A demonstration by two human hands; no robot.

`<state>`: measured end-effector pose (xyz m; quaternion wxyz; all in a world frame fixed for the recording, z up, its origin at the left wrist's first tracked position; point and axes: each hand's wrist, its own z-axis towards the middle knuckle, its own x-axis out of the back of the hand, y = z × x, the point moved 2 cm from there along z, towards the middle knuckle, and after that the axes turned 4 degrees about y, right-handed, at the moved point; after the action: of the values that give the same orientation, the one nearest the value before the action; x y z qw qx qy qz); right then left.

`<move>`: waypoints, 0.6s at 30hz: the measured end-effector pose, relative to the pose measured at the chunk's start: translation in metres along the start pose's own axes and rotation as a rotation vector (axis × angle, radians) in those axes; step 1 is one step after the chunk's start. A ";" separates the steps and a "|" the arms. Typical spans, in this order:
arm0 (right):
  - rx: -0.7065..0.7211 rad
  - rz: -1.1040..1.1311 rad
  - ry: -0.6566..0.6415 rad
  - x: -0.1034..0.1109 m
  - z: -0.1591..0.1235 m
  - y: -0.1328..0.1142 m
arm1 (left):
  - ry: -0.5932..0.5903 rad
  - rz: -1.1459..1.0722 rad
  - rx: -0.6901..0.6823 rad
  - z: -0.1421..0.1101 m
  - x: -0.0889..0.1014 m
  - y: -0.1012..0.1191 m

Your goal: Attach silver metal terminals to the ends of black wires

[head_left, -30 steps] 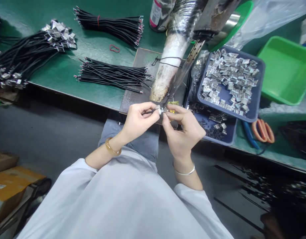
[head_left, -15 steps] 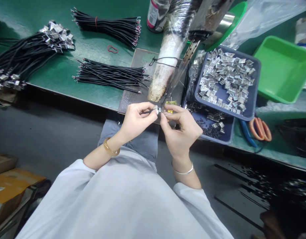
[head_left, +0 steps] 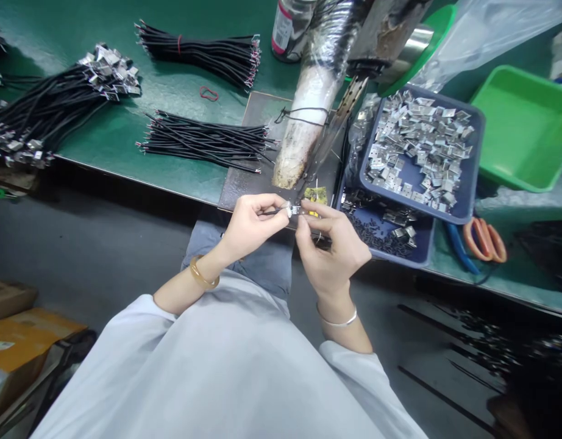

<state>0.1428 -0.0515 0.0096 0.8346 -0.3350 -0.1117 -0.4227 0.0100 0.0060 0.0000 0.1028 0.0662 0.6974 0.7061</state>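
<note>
From my remote seat, I have the left grip, the bare left hand (head_left: 251,225), pinched on a thin black cable (head_left: 270,213), thumb and finger together near its end. A small metal connector (head_left: 295,210) sits at that end, between the two hands, above the near edge of a dark board (head_left: 238,186). The right hand (head_left: 333,244) has its thumb and index fingertips at the connector's other side; I cannot tell whether they are clamped on it.

Just behind my right fingertips is a yellowish pad (head_left: 316,195). A white wrapped tube (head_left: 303,122) slants down toward the hands. To the left, loose black cables (head_left: 203,140) lie partly on the board and partly on the green worktop (head_left: 175,181); beyond them I see a red rubber band (head_left: 208,93) and a banded bundle (head_left: 199,55). Farther left are cables with metal ends (head_left: 61,97).

On my right, an upper blue tray (head_left: 411,175) of metal shells overlaps a lower blue tray (head_left: 402,260), with orange-handled scissors (head_left: 484,239) and a green bin (head_left: 519,131) farther out.
</note>
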 end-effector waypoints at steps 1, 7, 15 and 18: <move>-0.046 0.010 0.009 0.001 0.000 0.002 | -0.002 0.017 -0.013 -0.001 -0.001 0.000; -0.381 0.272 -0.165 0.002 0.005 0.015 | 0.000 0.228 -0.342 -0.013 -0.005 0.007; 0.087 -0.002 -0.121 0.013 0.006 0.007 | -0.093 0.000 -0.081 -0.012 0.006 0.003; 0.000 0.013 0.091 0.019 0.003 0.004 | -0.059 -0.038 -0.065 -0.012 0.008 0.002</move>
<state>0.1585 -0.0596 0.0193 0.8416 -0.3161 -0.0716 -0.4321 -0.0011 -0.0041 0.0016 0.1391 0.0703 0.6720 0.7240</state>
